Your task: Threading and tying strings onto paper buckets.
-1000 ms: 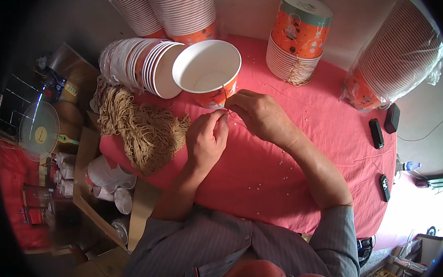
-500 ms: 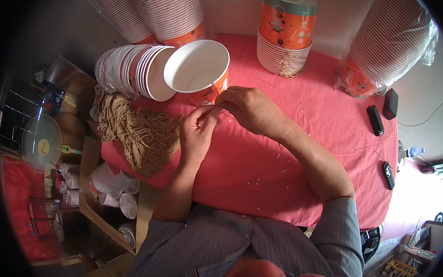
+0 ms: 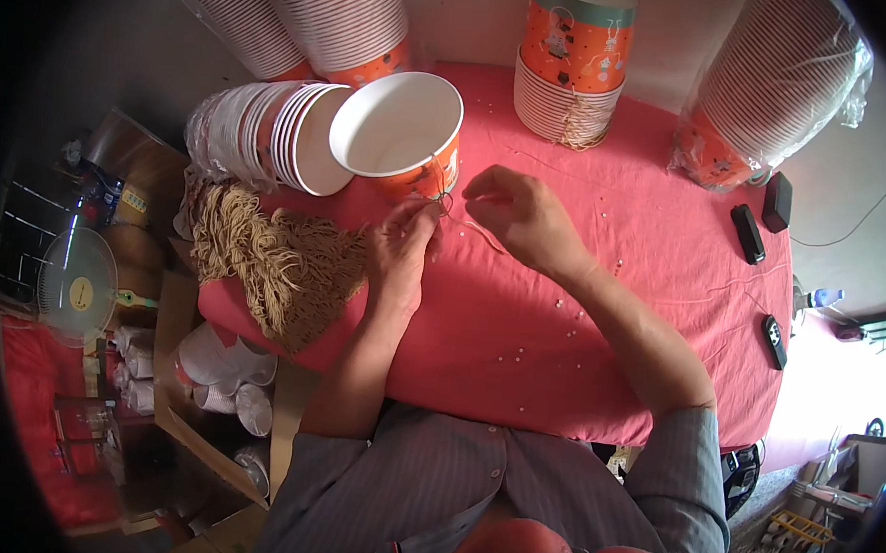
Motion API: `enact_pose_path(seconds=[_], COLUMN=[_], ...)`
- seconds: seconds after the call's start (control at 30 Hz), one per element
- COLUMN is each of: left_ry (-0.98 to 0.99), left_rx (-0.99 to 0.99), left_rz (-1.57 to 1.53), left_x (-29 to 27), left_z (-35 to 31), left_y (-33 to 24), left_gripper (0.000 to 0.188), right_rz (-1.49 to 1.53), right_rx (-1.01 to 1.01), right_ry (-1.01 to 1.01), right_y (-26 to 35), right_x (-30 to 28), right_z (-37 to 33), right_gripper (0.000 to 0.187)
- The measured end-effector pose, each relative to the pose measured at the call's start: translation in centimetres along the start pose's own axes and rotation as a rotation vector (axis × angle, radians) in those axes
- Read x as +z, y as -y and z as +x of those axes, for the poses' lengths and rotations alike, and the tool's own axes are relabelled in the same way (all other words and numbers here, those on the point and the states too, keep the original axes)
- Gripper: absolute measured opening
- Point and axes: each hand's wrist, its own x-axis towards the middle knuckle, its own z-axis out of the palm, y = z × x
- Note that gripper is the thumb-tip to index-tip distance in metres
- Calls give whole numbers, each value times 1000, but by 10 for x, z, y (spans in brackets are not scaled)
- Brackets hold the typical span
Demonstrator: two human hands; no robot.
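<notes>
White paper cup (image 3: 368,144) with an orange printed outside stands near the far left of the table (image 3: 584,259), tilted mouth toward the wearer. Thin tan cord (image 3: 435,166) runs down its near right side from below the rim; a loose loop shows at the lower end. Left hand (image 3: 399,246) just below the cup, thumb and forefinger pinched on that loop. Right hand (image 3: 528,219) to the right, apart from the cup, fingers curled; cannot tell whether they grip a strand. A loose length of cord trails between the hands. Progress, as judged: cord already on the cup, loop slack and not drawn tight, so this fastening looks partway. Left of the hands, a thick bundle of tan cords (image 3: 278,273), apparently unused. Beyond it, nested cups (image 3: 232,137) lie on their side, partly in plastic; no cord visible on them. Farther back, an upside-down cup stack (image 3: 575,58) has cords hanging by its rims, so those look done. Small white beads (image 3: 520,360) dot the cloth. Outward right, a bagged cup stack (image 3: 763,93); lower left, a cardboard box (image 3: 204,442) holding white items.
</notes>
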Motion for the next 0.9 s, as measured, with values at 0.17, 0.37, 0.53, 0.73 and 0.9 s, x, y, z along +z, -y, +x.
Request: enact_pose_path(seconds=[0.17, 0.37, 0.53, 0.73, 0.9], left_ry=[0, 29, 40, 44, 55], left_rx=[38, 78, 121, 3, 74], left_rz=[27, 91, 143, 142, 131], left_x=[-1, 0, -4, -8, -2], left_z=[-1, -2, 1, 2, -1], left_y=[5, 7, 12, 12, 11], left_gripper=[8, 11, 12, 13, 13], right_rz=[340, 420, 495, 672, 703], right_rx=[126, 318, 341, 344, 332], right_ry=[8, 101, 132, 112, 73], right_y=[-21, -3, -11, -32, -26], right_x=[25, 22, 27, 31, 31], right_z=[-16, -20, -20, -15, -18], right_gripper=[32, 41, 37, 21, 17])
